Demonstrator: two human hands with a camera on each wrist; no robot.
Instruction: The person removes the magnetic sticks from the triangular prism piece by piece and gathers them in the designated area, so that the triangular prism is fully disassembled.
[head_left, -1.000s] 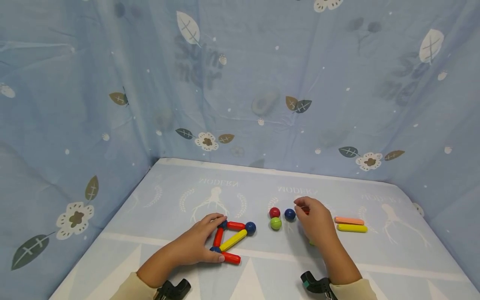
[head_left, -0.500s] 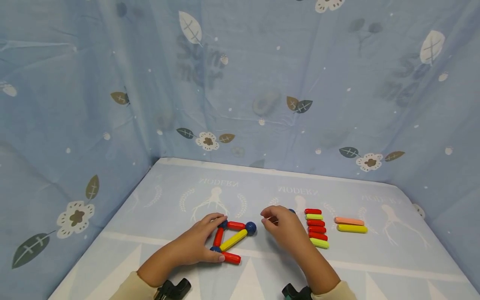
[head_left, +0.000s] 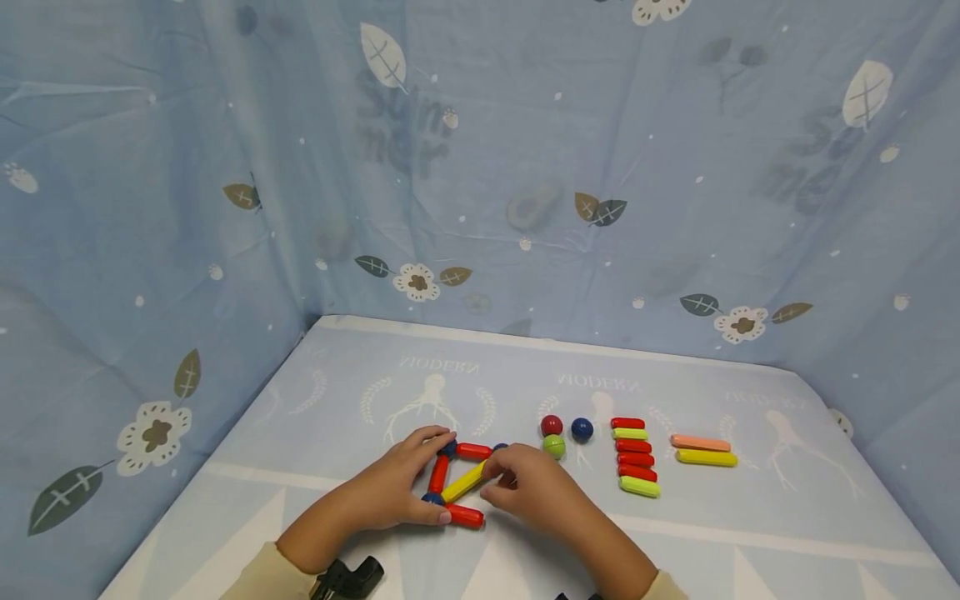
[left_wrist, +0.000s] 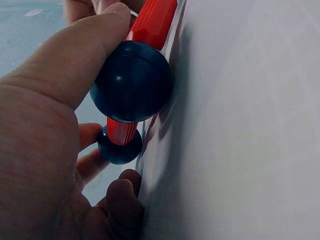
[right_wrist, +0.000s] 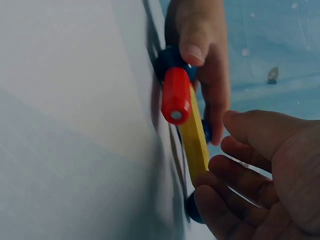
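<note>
Obscuring a ball (right_wrist: 193,208) near loose spheres (head_left: 553,447), right fingers (right_wrist: 239,178) hang parted; left fingers (head_left: 429,436) grip the frame (head_left: 463,483).

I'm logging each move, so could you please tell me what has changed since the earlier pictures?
The right hand moved left and toward the person, from over the row of short sticks to the yellow stick of the frame; touch is unclear. Nothing was visibly taken or let go. The left hand still holds the frame, and the loose balls and two longer sticks stayed put.

"MODERN" (head_left: 439,365) on tabletop (head_left: 720,500), blurred curtain lettering (head_left: 401,102)
</note>
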